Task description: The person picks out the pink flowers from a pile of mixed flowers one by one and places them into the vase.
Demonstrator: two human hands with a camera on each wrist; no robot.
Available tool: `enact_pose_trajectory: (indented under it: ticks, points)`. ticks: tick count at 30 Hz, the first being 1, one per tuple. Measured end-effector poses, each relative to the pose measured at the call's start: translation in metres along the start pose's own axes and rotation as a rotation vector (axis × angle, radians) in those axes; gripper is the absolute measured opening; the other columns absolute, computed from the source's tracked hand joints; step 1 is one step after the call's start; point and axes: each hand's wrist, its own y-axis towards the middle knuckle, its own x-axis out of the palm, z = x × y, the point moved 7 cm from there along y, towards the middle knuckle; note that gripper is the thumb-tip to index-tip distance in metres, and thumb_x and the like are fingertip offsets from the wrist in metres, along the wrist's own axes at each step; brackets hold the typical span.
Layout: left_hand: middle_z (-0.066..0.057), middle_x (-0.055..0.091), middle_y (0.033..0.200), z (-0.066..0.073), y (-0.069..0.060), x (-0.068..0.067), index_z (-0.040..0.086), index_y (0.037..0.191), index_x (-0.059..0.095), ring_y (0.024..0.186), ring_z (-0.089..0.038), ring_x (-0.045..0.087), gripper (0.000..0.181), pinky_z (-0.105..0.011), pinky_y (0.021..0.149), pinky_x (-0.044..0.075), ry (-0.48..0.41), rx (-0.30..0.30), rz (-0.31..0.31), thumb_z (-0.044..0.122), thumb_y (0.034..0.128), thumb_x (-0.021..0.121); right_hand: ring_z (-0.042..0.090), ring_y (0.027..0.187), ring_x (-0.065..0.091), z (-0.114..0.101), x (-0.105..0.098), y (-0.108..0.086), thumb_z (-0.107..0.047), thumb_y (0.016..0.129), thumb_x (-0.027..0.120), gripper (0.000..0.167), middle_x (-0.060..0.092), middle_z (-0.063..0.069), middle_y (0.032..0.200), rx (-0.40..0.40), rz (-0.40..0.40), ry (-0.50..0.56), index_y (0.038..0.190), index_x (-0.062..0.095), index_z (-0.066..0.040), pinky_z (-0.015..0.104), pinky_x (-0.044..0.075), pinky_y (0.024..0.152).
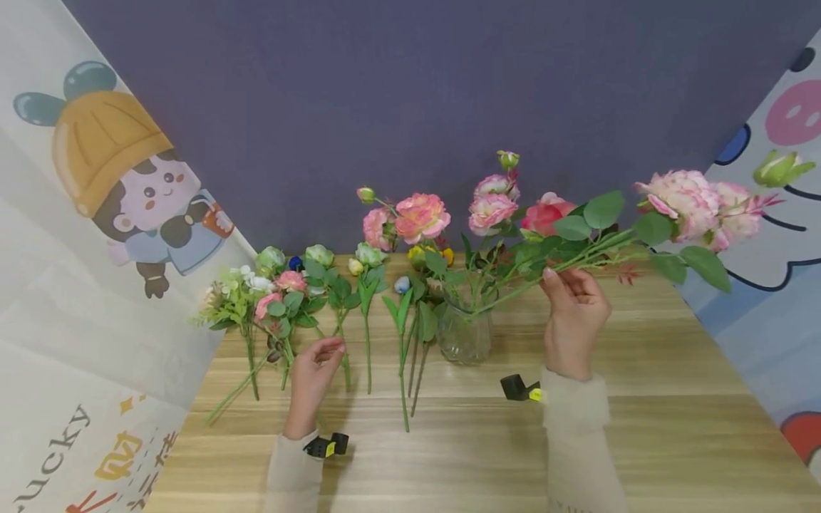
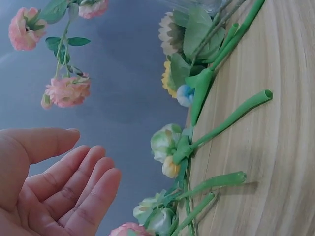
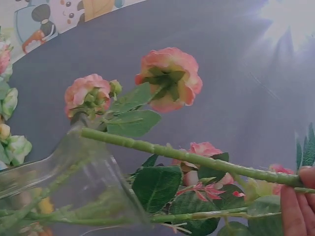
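Note:
My right hand (image 1: 577, 320) pinches the green stem (image 3: 197, 160) of an artificial pink peony (image 1: 689, 203), whose blooms lean far to the right. The stem's cut end is close to the mouth of the glass vase (image 1: 465, 338); the right wrist view shows it in front of the glass, and I cannot tell whether it touches. Several pink flowers stand in the vase, among them a coral-pink bloom (image 1: 423, 217). My left hand (image 1: 316, 374) hovers by the flowers on the left with fingers loosely bent; the left wrist view shows nothing in it.
Flowers lie along the table's back left: a pink rose (image 1: 291, 281), pale green blooms (image 1: 318, 255) and a blue tulip (image 1: 402, 285) left of the vase. A dark blue-grey panel (image 1: 410, 107) rises behind the wooden table (image 1: 462, 449). Printed cloths hang on both sides.

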Motion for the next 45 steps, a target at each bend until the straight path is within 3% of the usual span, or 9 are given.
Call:
enact_pose_trajectory:
  ticks: [6,12,16,23,31,41,45]
  points:
    - [-0.013,0.070,0.095,-0.003,0.000,-0.003,0.000,0.104,0.069,0.081,-0.017,0.064,0.021,-0.019,0.068,0.049,0.015,-0.011,0.011,0.009,0.0863,0.067,0.019,0.061,0.064,-0.001,0.002,0.007,0.018,0.071,0.071,0.015,0.065,0.014,0.072,-0.009,0.025,0.072,0.077,0.063,0.008,0.026,0.055,0.059]
    - [-0.013,0.070,0.092,-0.003,0.001,-0.005,0.002,0.101,0.070,0.075,-0.011,0.063,0.018,-0.018,0.063,0.049,0.044,0.009,0.038,0.008,0.0851,0.067,0.019,0.059,0.063,-0.003,0.003,0.010,0.018,0.069,0.073,0.016,0.065,0.015,0.073,-0.024,0.021,0.071,0.077,0.063,0.008,0.026,0.055,0.058]
    - [-0.013,0.070,0.092,-0.003,0.002,-0.006,0.001,0.102,0.070,0.075,-0.010,0.062,0.018,-0.018,0.061,0.048,0.032,-0.002,0.042,0.008,0.0851,0.068,0.018,0.061,0.063,-0.003,0.003,0.010,0.016,0.069,0.074,0.016,0.065,0.014,0.074,-0.026,0.020,-0.010,0.077,0.064,0.007,0.025,0.055,0.059]
    - [-0.014,0.070,0.094,-0.005,0.002,-0.007,0.000,0.105,0.069,0.079,-0.014,0.062,0.021,-0.017,0.062,0.047,0.003,-0.037,0.020,0.009,0.0865,0.067,0.015,0.068,0.063,0.001,0.004,0.007,0.012,0.070,0.076,0.015,0.066,0.007,0.074,-0.016,0.005,-0.246,0.076,0.067,0.001,0.022,0.054,0.065]
    - [-0.016,0.070,0.095,-0.007,0.002,-0.007,0.000,0.104,0.069,0.079,-0.015,0.061,0.020,-0.016,0.061,0.047,-0.003,-0.049,0.020,0.011,0.0877,0.067,0.016,0.077,0.064,0.008,0.004,0.000,0.007,0.072,0.077,0.014,0.068,0.005,0.080,-0.025,-0.056,-0.397,0.080,0.070,-0.002,0.022,0.054,0.069]
    - [-0.023,0.066,0.100,-0.012,0.004,-0.006,-0.008,0.109,0.064,0.072,-0.003,0.058,0.026,-0.016,0.059,0.050,-0.082,-0.086,0.005,0.009,0.0884,0.066,0.017,0.081,0.065,0.022,0.000,-0.010,0.007,0.074,0.075,0.014,0.068,0.004,0.082,-0.021,-0.102,-0.489,0.083,0.068,-0.001,0.022,0.054,0.073]
    - [-0.026,0.064,0.100,-0.016,0.005,-0.009,-0.010,0.109,0.063,0.071,-0.006,0.060,0.024,-0.017,0.061,0.052,-0.149,-0.108,0.031,0.003,0.0886,0.063,0.018,0.080,0.065,0.027,0.000,-0.011,0.010,0.074,0.073,0.016,0.067,0.003,0.082,-0.040,-0.120,-0.503,0.081,0.069,-0.003,0.021,0.054,0.072]
